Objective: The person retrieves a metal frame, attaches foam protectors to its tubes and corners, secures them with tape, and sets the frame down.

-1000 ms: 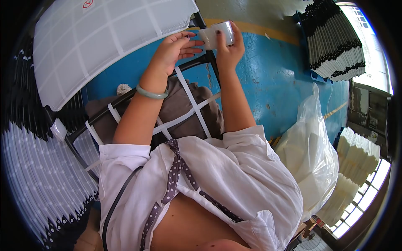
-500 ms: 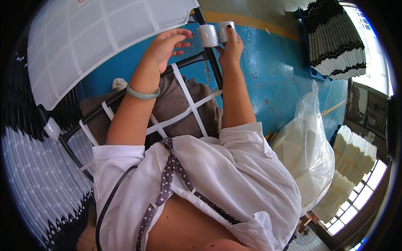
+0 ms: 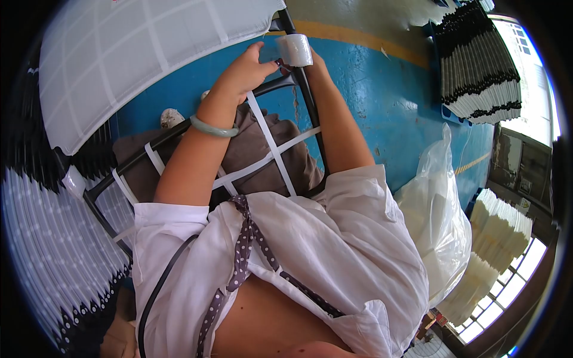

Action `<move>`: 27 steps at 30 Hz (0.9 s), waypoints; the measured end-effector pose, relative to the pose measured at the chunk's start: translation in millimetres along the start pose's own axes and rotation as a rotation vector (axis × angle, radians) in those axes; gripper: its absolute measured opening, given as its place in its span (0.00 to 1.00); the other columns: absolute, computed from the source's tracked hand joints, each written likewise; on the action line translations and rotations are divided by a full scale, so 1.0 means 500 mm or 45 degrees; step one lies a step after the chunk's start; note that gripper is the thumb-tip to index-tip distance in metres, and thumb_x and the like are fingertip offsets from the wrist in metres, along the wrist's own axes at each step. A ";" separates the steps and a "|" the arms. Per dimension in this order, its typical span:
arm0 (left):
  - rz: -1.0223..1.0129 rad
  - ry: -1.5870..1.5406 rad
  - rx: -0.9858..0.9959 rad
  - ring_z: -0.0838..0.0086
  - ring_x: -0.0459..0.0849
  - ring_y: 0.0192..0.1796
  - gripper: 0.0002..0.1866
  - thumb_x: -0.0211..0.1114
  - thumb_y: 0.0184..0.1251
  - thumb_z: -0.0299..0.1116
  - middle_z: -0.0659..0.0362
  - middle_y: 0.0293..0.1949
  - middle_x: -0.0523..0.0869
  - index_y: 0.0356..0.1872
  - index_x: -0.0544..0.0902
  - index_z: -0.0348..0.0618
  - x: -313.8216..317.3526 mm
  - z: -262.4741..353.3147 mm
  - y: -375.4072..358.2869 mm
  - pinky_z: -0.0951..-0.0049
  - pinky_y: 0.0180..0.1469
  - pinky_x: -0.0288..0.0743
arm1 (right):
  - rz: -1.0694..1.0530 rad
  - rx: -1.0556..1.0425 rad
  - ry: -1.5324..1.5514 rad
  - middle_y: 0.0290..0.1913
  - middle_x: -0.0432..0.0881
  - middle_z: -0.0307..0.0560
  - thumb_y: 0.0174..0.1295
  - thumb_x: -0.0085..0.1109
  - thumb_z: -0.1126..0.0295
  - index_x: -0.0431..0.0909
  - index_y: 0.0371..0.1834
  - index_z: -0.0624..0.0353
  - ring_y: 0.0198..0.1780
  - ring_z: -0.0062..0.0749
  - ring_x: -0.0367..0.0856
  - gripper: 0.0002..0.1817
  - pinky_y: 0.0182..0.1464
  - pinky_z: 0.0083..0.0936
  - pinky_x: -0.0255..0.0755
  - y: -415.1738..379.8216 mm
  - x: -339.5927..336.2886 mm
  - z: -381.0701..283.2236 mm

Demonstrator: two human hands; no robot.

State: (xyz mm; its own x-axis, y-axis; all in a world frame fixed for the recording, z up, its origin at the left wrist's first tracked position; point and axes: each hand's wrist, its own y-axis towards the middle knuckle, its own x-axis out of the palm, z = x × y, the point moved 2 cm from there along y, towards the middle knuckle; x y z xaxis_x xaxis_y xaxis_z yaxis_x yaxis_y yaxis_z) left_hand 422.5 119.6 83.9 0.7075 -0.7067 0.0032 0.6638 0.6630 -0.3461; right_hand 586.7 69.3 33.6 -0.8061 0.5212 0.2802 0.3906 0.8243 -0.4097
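Note:
A black tubular frame [image 3: 307, 101] with white straps [image 3: 268, 137] crossing it rests over my lap. Clear plastic film [image 3: 296, 50] is wound in a thick white band at the far corner joint. To its left, my left hand [image 3: 253, 70] has its thumb raised and fingers apart, with fingertips close to the band's lower left side. My right hand [image 3: 317, 64] reaches behind the band from the right, its fingers mostly hidden. The film roll is not distinguishable now. A pale grey fabric panel [image 3: 155, 53] joins the frame at upper left.
Black-and-white folded frames [image 3: 477, 59] are stacked at the upper right. A clear plastic bag [image 3: 439, 221] stands right of me, near pale stacked sheets [image 3: 501, 221]. Rows of white, black-tipped pieces [image 3: 65, 244] lie at left. The floor [image 3: 370, 83] is blue with a yellow line.
My right hand has moved left, behind the wound band, and the film roll it held is no longer visible. My left hand has shifted slightly right, its thumb now raised.

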 end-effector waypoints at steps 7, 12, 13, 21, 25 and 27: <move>-0.013 -0.154 0.004 0.64 0.71 0.59 0.38 0.63 0.59 0.26 0.45 0.62 0.67 0.68 0.53 0.32 0.000 -0.001 0.006 0.68 0.60 0.66 | -0.177 0.264 0.090 0.40 0.81 0.52 0.61 0.38 0.35 0.74 0.52 0.54 0.32 0.41 0.81 0.34 0.29 0.37 0.78 0.060 -0.031 0.057; -0.012 -0.358 -0.032 0.68 0.77 0.51 0.32 0.65 0.56 0.24 0.51 0.52 0.74 0.62 0.62 0.32 0.003 0.015 -0.003 0.70 0.50 0.76 | -0.224 0.374 0.069 0.39 0.81 0.52 0.47 0.28 0.19 0.73 0.53 0.52 0.32 0.42 0.81 0.51 0.29 0.42 0.77 0.012 -0.006 0.033; -0.040 -0.372 -0.023 0.68 0.77 0.51 0.31 0.65 0.56 0.24 0.51 0.51 0.74 0.61 0.63 0.32 0.003 0.019 -0.006 0.70 0.50 0.76 | -0.207 0.394 0.100 0.39 0.81 0.51 0.48 0.28 0.19 0.73 0.54 0.52 0.34 0.42 0.81 0.50 0.30 0.43 0.76 0.011 -0.003 0.032; -0.016 -0.354 -0.001 0.70 0.78 0.48 0.34 0.75 0.41 0.27 0.55 0.43 0.81 0.54 0.71 0.36 0.006 0.007 0.011 0.71 0.53 0.70 | -0.088 -0.050 0.088 0.47 0.80 0.50 0.66 0.28 0.38 0.72 0.55 0.60 0.46 0.35 0.78 0.36 0.49 0.30 0.71 -0.062 0.040 -0.069; -0.023 -0.357 0.010 0.70 0.80 0.46 0.31 0.75 0.41 0.28 0.55 0.42 0.81 0.51 0.74 0.36 0.013 -0.014 0.021 0.70 0.52 0.71 | -0.065 -0.400 -0.030 0.47 0.80 0.49 0.70 0.36 0.51 0.70 0.55 0.62 0.44 0.28 0.78 0.25 0.48 0.24 0.71 -0.097 0.063 -0.082; -0.066 -0.406 -0.015 0.70 0.81 0.44 0.30 0.75 0.41 0.27 0.55 0.41 0.82 0.50 0.74 0.36 0.013 -0.012 0.020 0.71 0.50 0.72 | -0.020 -0.533 -0.140 0.45 0.80 0.48 0.70 0.40 0.57 0.70 0.55 0.62 0.43 0.26 0.77 0.21 0.47 0.21 0.71 -0.097 0.063 -0.076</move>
State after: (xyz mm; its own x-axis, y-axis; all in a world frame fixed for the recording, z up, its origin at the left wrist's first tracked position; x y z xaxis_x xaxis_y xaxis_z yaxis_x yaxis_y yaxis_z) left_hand 432.0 120.1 74.8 0.7144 -0.6252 0.3143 0.6994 0.6240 -0.3487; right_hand 559.3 53.9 95.4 -0.8472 0.4999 0.1799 0.5063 0.8623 -0.0121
